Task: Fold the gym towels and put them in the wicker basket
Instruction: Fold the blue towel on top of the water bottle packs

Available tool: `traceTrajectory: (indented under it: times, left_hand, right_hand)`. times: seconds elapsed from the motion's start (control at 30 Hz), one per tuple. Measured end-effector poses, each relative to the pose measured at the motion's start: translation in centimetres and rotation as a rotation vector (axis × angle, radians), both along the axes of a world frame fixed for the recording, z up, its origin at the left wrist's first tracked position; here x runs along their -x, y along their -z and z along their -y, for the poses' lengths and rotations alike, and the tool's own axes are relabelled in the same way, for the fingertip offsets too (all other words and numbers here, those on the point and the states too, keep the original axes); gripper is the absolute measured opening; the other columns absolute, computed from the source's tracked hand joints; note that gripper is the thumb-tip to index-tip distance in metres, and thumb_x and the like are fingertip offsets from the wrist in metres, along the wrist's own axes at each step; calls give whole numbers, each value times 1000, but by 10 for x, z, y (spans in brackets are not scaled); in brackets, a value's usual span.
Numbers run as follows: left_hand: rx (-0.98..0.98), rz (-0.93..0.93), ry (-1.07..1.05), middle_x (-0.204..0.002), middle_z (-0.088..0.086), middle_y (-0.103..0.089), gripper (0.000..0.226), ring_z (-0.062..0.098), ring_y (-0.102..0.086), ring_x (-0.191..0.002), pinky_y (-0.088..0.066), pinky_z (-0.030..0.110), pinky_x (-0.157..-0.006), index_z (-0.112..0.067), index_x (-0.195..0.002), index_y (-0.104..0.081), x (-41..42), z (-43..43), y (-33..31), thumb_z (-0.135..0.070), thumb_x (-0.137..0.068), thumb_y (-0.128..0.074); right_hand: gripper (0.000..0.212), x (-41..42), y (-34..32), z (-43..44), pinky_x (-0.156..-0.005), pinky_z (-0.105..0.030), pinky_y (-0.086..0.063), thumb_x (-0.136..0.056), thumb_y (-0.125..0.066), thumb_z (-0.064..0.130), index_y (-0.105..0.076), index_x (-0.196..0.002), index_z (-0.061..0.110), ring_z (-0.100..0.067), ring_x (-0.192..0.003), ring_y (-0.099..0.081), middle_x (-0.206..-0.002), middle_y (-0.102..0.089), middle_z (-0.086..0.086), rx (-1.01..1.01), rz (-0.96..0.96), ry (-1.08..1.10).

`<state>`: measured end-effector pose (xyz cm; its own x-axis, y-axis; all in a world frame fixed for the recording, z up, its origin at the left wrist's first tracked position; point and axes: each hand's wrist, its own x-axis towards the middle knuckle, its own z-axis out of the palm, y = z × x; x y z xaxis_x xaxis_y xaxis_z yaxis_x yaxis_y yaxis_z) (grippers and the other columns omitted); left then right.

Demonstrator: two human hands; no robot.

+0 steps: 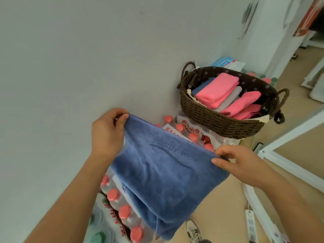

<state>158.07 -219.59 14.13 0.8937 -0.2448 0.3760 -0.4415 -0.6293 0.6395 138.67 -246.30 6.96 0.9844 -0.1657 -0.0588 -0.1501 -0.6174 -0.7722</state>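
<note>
**Blue towel**: held up in the air by its top edge and hanging slack toward the floor. The stamped lettering on its face reads upside down. The top edge appears to show two layers, so it may already be folded once, but the view does not settle this.

**Left hand**: pinches the left corner of the top edge between thumb and curled fingers.

**Right hand**: pinches the right corner, with the thumb on the facing side and the fingers behind. The edge slopes down from the left grip to the right grip.

**Wicker basket**: beyond and above the right grip, apart from the held towel. It is oval and dark brown, with a loop handle at each end and a flowered lining. Inside lie folded pink towels with a grey towel between them. A folded blue piece is at the end nearer the wall.

**Bottles**: a wrapped pack with pink caps sits just behind the held edge, between the grips and the basket. The basket rests on it. A second pack lies below the left grip, partly covered by the hanging towel.

**Below the right grip**: a white shoe, a power strip and a white frame, all at floor level.
</note>
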Motion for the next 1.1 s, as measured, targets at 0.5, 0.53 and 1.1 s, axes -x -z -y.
traceTrajectory:
  times: [0.5,0.53,1.1]
  left_hand:
    - [417,-116,-83,-53,-7,-56,20,10,-44,-51,-40,20,-53,-22,-77,-73,113,-193,-85,-12,-90,-62]
    - [495,-201,-30,-52,-3,-53,18,13,-42,-52,-38,23,-53,-20,-76,-75,120,-200,-90,-12,-88,-63]
    - [237,-556,-432,-62,9,-68,14,23,-59,-54,-49,32,-60,-16,-78,-72,67,-170,73,-14,-89,-64]
  right_hand:
    - [16,43,-137,-94,-63,-16,-51,-62,-78,18,-72,-75,26,-5,-67,-62,-72,-70,9,-608,456,-40]
    - [18,42,-144,-94,-64,-18,-52,-58,-78,24,-73,-76,24,-7,-68,-63,-73,-71,7,-725,489,-28]
    - [11,-128,-14,-83,-85,-36,-53,-83,-69,5,-74,-85,15,-25,-94,-67,-96,-72,-6,38,-10,155]
